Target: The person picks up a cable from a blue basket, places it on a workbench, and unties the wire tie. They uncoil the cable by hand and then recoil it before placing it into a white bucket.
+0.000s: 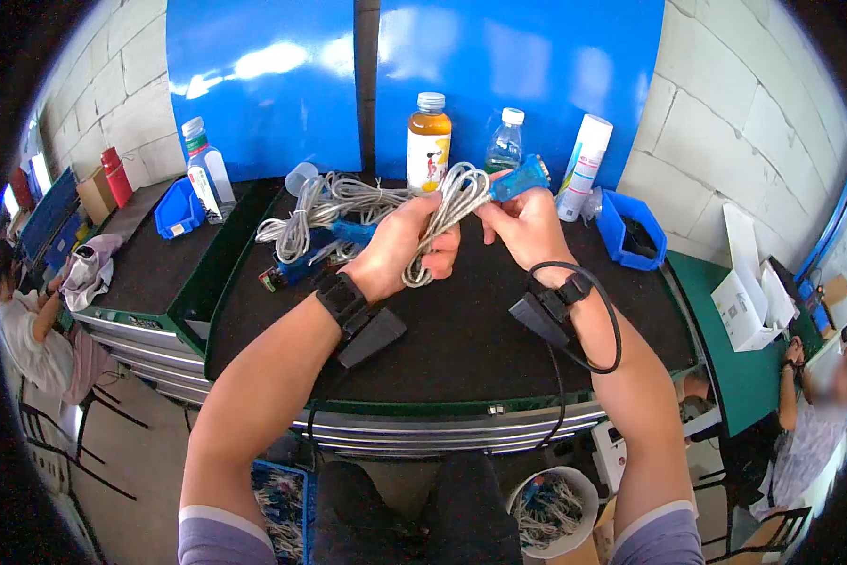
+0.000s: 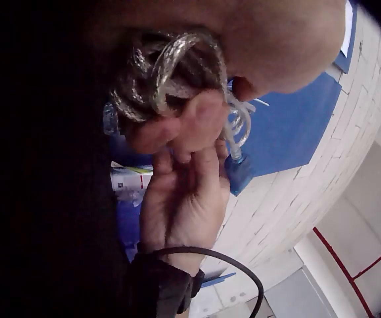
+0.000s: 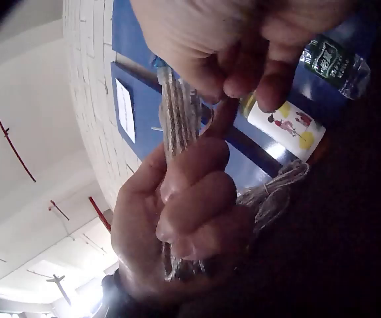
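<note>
A coiled grey braided cable (image 1: pixel 463 196) with a blue plug (image 1: pixel 522 179) is held up over the dark mat. My left hand (image 1: pixel 395 247) grips the coil, fingers wrapped round its strands, as the right wrist view also shows. At the plug end, my right hand (image 1: pixel 532 231) has its fingers curled in against the cable, right by the left fingertips. A thin pale strand (image 2: pixel 262 101) sticks out beside the coil in the left wrist view. More coiled cables (image 1: pixel 296 235) with a blue plug (image 1: pixel 353 232) lie on the mat to the left.
Behind the hands stand an orange drink bottle (image 1: pixel 429 141), a clear bottle (image 1: pixel 504 141) and a white spray can (image 1: pixel 584 165). Blue bins (image 1: pixel 631 240) flank the bench (image 1: pixel 461 363). Below it are a white bucket (image 1: pixel 588 499) and a blue basket (image 1: pixel 306 499) holding cables.
</note>
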A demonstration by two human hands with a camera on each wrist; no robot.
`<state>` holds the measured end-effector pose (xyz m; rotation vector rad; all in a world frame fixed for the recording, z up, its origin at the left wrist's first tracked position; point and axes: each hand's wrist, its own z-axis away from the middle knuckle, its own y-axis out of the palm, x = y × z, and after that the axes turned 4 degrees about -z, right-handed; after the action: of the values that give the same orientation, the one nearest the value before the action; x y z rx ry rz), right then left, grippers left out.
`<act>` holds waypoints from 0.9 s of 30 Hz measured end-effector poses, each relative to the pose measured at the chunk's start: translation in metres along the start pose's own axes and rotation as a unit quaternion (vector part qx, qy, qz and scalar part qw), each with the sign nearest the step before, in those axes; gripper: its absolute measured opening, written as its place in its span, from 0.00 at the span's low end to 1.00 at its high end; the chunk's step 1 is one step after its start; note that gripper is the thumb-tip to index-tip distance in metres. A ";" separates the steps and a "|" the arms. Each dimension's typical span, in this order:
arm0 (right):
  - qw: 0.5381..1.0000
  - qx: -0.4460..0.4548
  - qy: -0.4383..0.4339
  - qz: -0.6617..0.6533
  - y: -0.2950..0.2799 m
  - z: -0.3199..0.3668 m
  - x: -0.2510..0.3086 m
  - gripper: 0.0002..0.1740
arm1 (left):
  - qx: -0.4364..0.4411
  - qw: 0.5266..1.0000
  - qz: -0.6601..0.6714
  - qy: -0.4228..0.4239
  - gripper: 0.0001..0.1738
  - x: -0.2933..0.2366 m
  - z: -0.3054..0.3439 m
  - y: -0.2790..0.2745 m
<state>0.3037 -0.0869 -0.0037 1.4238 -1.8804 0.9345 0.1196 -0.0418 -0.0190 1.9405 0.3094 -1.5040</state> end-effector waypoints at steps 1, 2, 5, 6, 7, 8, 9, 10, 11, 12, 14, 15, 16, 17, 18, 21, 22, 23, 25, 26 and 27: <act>1.000 0.001 0.000 0.000 -0.001 0.000 -0.001 0.06 | -0.001 1.000 0.000 0.001 0.20 0.001 -0.001 -0.002; 1.000 0.015 0.009 0.017 -0.004 -0.001 -0.004 0.07 | -0.010 1.000 0.004 0.012 0.20 0.001 -0.003 -0.004; 0.998 0.025 0.034 0.039 -0.003 -0.001 -0.003 0.09 | -0.025 0.999 0.002 0.031 0.20 0.000 -0.002 -0.003; 0.998 0.019 0.050 0.045 -0.002 0.000 -0.003 0.10 | -0.030 0.999 -0.004 0.039 0.20 0.000 -0.001 -0.002; 0.998 0.019 0.050 0.044 0.000 0.000 -0.004 0.10 | -0.031 0.999 -0.004 0.040 0.20 0.000 -0.002 -0.002; 0.999 0.007 0.033 0.020 0.001 0.001 -0.005 0.08 | -0.031 0.998 -0.001 0.049 0.20 0.001 -0.002 -0.003; 1.000 -0.006 0.016 -0.004 0.003 0.001 -0.006 0.07 | -0.032 0.998 0.001 0.059 0.20 0.002 -0.003 -0.003; 1.000 -0.005 0.016 -0.004 0.004 0.001 -0.006 0.07 | -0.033 0.998 0.001 0.059 0.20 0.002 -0.003 -0.003; 0.999 -0.007 -0.006 -0.031 0.006 0.001 -0.007 0.06 | -0.051 0.996 -0.013 0.073 0.20 0.003 -0.003 -0.003; 0.998 -0.010 -0.029 -0.059 0.008 0.001 -0.007 0.06 | -0.069 0.993 -0.027 0.087 0.20 0.003 -0.003 -0.003; 0.998 -0.007 -0.040 -0.049 0.011 0.003 -0.005 0.05 | -0.068 0.994 -0.026 0.087 0.20 0.004 -0.004 -0.005; 0.998 -0.006 -0.052 -0.038 0.012 0.004 -0.004 0.05 | -0.067 0.994 -0.025 0.086 0.20 0.005 -0.005 -0.006; 0.998 -0.005 -0.051 -0.038 0.012 0.006 -0.003 0.05 | -0.067 0.994 -0.024 0.086 0.20 0.006 -0.005 -0.006; 0.997 -0.003 -0.075 0.000 0.011 0.007 -0.003 0.05 | -0.056 0.993 -0.052 0.087 0.19 0.006 -0.004 -0.005; 0.994 -0.001 -0.098 0.039 0.010 0.007 -0.002 0.05 | -0.045 0.992 -0.079 0.088 0.18 0.007 -0.004 -0.004; 0.993 -0.017 -0.092 0.076 0.008 0.009 0.004 0.08 | -0.023 0.991 -0.096 0.093 0.16 0.013 -0.009 -0.007; 0.993 -0.017 -0.091 0.078 0.007 0.009 0.005 0.08 | -0.023 0.991 -0.094 0.093 0.16 0.013 -0.008 -0.006; 0.983 -0.014 -0.142 0.118 0.007 0.008 0.005 0.09 | -0.020 0.987 -0.125 0.100 0.15 0.013 -0.008 -0.005; 0.968 -0.010 -0.193 0.159 0.005 0.008 0.008 0.10 | -0.017 0.982 -0.154 0.108 0.15 0.011 -0.006 -0.004; 0.956 0.012 -0.217 0.198 0.003 0.008 0.010 0.09 | -0.014 0.975 -0.193 0.114 0.15 0.010 -0.004 -0.003; 0.941 0.034 -0.240 0.237 0.003 0.008 0.012 0.09 | -0.010 0.965 -0.231 0.120 0.16 0.009 -0.003 -0.002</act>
<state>0.2980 -0.0993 0.0008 1.3467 -2.6620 0.9278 0.1236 -0.0398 -0.0278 2.1326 0.9353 -1.5296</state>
